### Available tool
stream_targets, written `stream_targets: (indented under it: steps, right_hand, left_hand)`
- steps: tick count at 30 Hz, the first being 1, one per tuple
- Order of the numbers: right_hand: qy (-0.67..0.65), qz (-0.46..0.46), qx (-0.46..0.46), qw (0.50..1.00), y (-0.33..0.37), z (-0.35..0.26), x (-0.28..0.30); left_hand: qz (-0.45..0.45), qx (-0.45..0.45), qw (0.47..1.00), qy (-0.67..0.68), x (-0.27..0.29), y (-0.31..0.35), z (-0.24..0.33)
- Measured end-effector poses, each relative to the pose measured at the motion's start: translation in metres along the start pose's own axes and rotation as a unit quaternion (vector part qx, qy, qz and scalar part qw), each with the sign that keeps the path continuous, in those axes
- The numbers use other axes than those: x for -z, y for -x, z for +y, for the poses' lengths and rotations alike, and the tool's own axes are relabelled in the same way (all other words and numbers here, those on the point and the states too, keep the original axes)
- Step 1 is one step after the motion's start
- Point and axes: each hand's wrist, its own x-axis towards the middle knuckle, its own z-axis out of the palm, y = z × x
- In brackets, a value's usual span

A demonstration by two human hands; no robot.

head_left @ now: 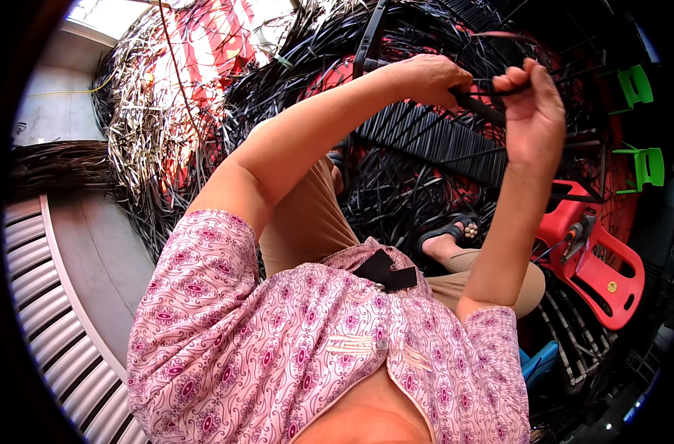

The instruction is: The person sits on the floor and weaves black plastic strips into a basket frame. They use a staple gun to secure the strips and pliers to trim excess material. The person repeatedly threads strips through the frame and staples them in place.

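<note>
A thin black strip (488, 93) runs between my two hands above a dark frame. My left hand (429, 78) is closed at the strip's left end, close to the frame's bar; its fingertips are partly hidden. Raised to the right, my right hand (533, 111) pinches the strip between curled fingers. Below them lies a black woven panel (433, 144) of tight parallel strips, with some loose strips crossing it. The frame's black bar (370, 37) rises to the left of the panel.
Heaps of loose black strips (159, 126) cover the red floor covering. At right stands a red plastic chair (614, 296) with a tool (577, 231) on it. Small green chairs (648, 169) stand beyond. A slatted metal bench (55, 318) is at left.
</note>
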Motion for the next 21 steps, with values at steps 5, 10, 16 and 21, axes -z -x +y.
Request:
stream_targets:
  steps: [5,10,16,21]
  right_hand:
    - [-0.024,-0.096,0.182,0.978,0.086,-0.148,-0.044]
    - [0.212,0.281,0.654,0.670,0.177,-0.203,-0.018]
    - [0.386,0.429,0.024,0.816,0.221,-0.044,0.117]
    - [0.643,0.007,-0.454,0.616,0.283,0.058,0.162]
  left_hand:
    - [0.058,-0.029,0.997,-0.030,0.002,-0.007,-0.015]
    - [0.081,-0.047,0.995,-0.030,0.003,-0.005,-0.028]
    - [0.074,-0.034,0.996,-0.023,0.007,-0.013,-0.027]
    - [0.074,-0.043,0.996,-0.021,0.000,-0.016,-0.027]
